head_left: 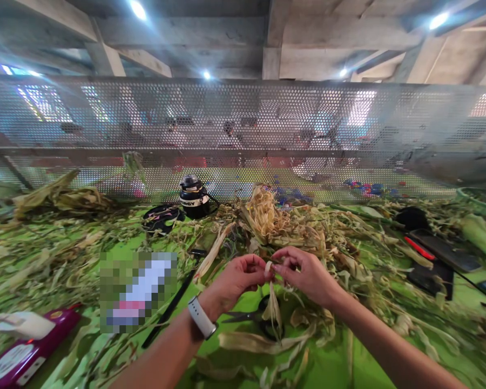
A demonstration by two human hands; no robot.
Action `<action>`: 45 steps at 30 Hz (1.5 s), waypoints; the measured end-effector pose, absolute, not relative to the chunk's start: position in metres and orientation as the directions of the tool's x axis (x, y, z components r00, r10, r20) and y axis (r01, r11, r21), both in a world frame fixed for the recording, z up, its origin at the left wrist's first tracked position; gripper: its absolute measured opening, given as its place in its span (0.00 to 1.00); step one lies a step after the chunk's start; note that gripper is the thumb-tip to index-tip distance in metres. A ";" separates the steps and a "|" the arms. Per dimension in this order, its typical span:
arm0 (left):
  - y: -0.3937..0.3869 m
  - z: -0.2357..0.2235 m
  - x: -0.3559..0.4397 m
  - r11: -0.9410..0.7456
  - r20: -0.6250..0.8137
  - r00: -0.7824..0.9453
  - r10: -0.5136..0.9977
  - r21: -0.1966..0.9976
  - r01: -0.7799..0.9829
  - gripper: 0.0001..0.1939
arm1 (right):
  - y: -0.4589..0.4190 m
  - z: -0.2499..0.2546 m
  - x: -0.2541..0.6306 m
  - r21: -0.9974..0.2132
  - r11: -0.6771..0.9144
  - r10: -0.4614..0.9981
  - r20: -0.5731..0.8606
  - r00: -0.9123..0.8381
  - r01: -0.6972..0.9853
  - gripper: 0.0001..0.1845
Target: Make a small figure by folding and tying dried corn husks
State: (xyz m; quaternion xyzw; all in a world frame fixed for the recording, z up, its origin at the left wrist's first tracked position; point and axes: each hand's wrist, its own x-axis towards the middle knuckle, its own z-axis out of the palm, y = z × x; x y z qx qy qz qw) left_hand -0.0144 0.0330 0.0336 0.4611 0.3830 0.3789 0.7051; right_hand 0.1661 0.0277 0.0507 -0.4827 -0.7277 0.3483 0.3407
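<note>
Between my two hands is a pale strip of corn husk [272, 305], bent into a small loop at the top with loose ends hanging down. My left hand [243, 275], with a watch band on its wrist, pinches the loop from the left. From the right, my right hand [302, 273] pinches the same strip with thumb and fingers. Black-handled scissors [267, 319] lie on the green tabletop [237, 373] just below, partly covered by the hanging husk. A heap of dried husks [265, 216] sits right behind my hands.
A black jar [193, 200] stands at the back, beside a black patterned item [162, 219]. On the left lie a purple power strip [36, 346] and a blurred-out flat object [141, 292]. Dark phone-like devices [445, 251] lie right. A perforated metal screen [243, 119] bounds the far side.
</note>
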 end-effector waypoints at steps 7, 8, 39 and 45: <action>0.035 0.034 -0.018 0.318 -0.162 0.503 0.849 0.916 -0.243 0.15 | 0.025 0.051 0.163 -0.863 0.233 0.953 0.111 -0.283 0.448 0.06; 0.035 0.035 -0.018 0.327 -0.160 0.512 0.844 0.910 -0.255 0.15 | 0.025 0.051 0.163 -0.857 0.234 0.955 0.115 -0.272 0.460 0.06; 0.039 0.030 -0.024 0.321 -0.045 0.528 0.848 0.837 -0.444 0.14 | 0.015 0.073 0.179 -0.844 0.445 0.802 0.227 -0.553 0.300 0.21; 0.039 0.029 -0.024 0.302 -0.055 0.506 0.861 0.855 -0.421 0.15 | 0.016 0.070 0.178 -0.883 0.395 0.808 0.202 -0.554 0.254 0.22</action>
